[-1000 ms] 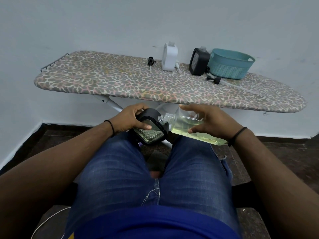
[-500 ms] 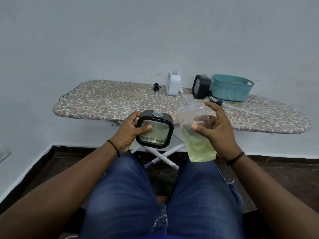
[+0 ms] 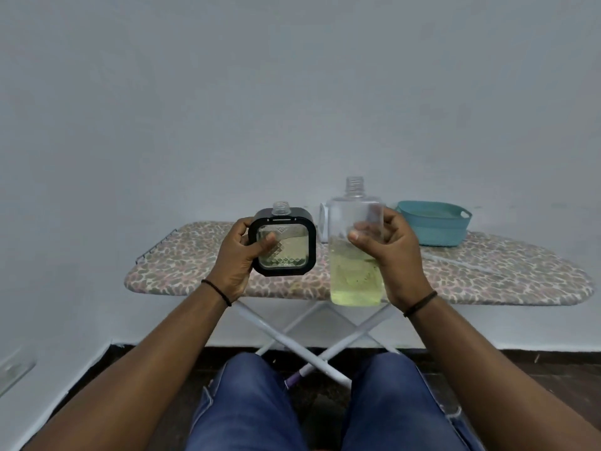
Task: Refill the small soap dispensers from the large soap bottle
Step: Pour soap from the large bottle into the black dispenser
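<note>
Blue denim covers the person's knees [image 3: 325,405] at the bottom edge, with a dark floor [image 3: 553,369] showing beyond and between them. Above the knees both hands are raised, well apart from each other and in front of the counter. The left hand [image 3: 239,252] grips a small soap dispenser [image 3: 282,241], a square black frame round a clear patterned window, its thumb lying across the window and its fingers wrapped behind the left edge; the threaded neck on top stands uncapped and upright. The right hand [image 3: 388,252] curls round the large soap bottle [image 3: 355,252], clear plastic, upright, uncapped, with yellow-green liquid filling roughly its lower half. A clear gap separates dispenser and bottle. No label or lettering can be read on either.

Behind them the counter is an ironing board [image 3: 182,255] with a leopard-print cover on crossed white legs [image 3: 312,340]; its near edge runs just beneath the two hands. A teal basket [image 3: 434,227] sits at the board's far right, near the wall. A white object [image 3: 322,222] is partly hidden between dispenser and bottle. The pale wall [image 3: 292,92] fills everything above.
</note>
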